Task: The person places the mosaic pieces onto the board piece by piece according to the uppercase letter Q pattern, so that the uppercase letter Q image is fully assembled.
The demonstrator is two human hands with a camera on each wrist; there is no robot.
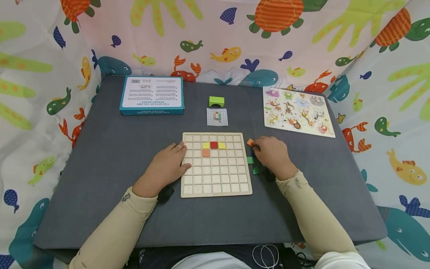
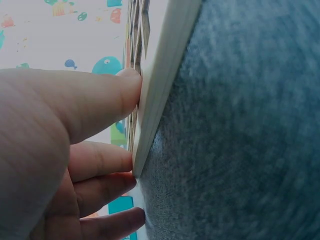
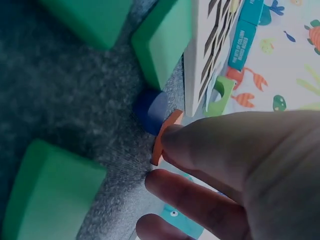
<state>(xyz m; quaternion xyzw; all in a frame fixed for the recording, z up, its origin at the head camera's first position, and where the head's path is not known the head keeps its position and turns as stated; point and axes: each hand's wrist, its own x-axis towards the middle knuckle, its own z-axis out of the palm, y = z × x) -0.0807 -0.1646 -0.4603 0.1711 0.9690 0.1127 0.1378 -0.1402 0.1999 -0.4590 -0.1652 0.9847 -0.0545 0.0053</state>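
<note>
A wooden grid board [image 1: 216, 189] lies on the grey table. Two yellow pieces flank a red tile [image 1: 214, 145] in one of its upper rows, and an orange tile [image 1: 206, 152] sits under the left yellow piece [image 1: 205, 145]. My left hand [image 1: 162, 168] rests at the board's left edge, thumb and fingertips touching it, fingers fairly straight. Just right of the board, my right hand [image 1: 273, 155] pinches another orange tile [image 3: 161, 142] between thumb and finger. Around that hand lie a dark blue piece [image 3: 151, 111] and several green pieces [image 3: 55, 195], partly hidden in the head view.
Behind the board lies a small pattern card [image 1: 217, 117], against a light green arched block [image 1: 216, 101]. A teal-edged box [image 1: 151, 95] sits back left, and an animal picture board [image 1: 299, 112] back right. Sea-animal cloth [image 1: 208, 63] surrounds the table.
</note>
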